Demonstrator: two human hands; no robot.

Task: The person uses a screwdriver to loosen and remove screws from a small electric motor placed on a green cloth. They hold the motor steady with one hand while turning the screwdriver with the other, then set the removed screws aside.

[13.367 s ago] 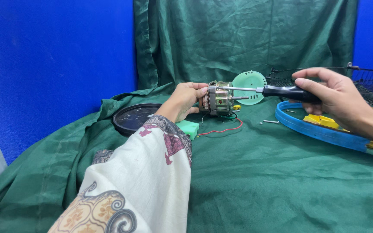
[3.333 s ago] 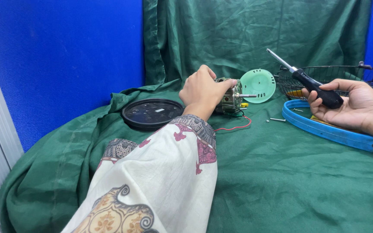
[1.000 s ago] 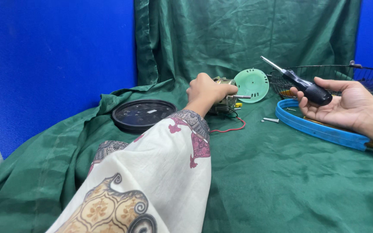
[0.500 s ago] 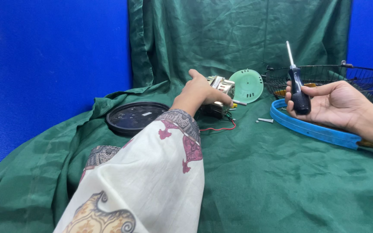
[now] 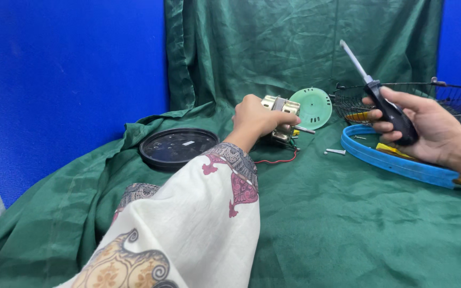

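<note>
Left portion of the surface (image 5: 348, 224), draped in green cloth: a round black disc-shaped cover (image 5: 177, 147) lies flat toward the rear left, well apart from either hand; nothing rests on it.

Centre rear: the left hand (image 5: 259, 120), its arm in a loose cream sleeve with patterned trim (image 5: 188, 234), is closed over the top of a small metal motor with brass-coloured plates (image 5: 281, 118); the grip is narrow and wrapped about the motor body, which rests on or just above the cloth; which, I cannot tell. A steel shaft projects from its right side; a thin red wire (image 5: 278, 159) trails from it toward the front. Just behind stands a pale green round perforated plastic plate (image 5: 311, 108), tilted against the backdrop.

Right of centre: a loose silver screw (image 5: 335, 152) lies on the cloth between the motor and a blue plastic ring (image 5: 396, 162) near the right edge; a dark wire grille (image 5: 428, 101) sits behind the ring.

Right: the right hand (image 5: 428, 128) is raised clear of the surface, grip closed around the black handle of a screwdriver (image 5: 382, 98), blade pointing up and away from the motor.

Judgement: the motor wants a firm, square hold with the wire kept free; the blade should stay directed away from the fingers; the loose screw is best kept in sight.
</note>
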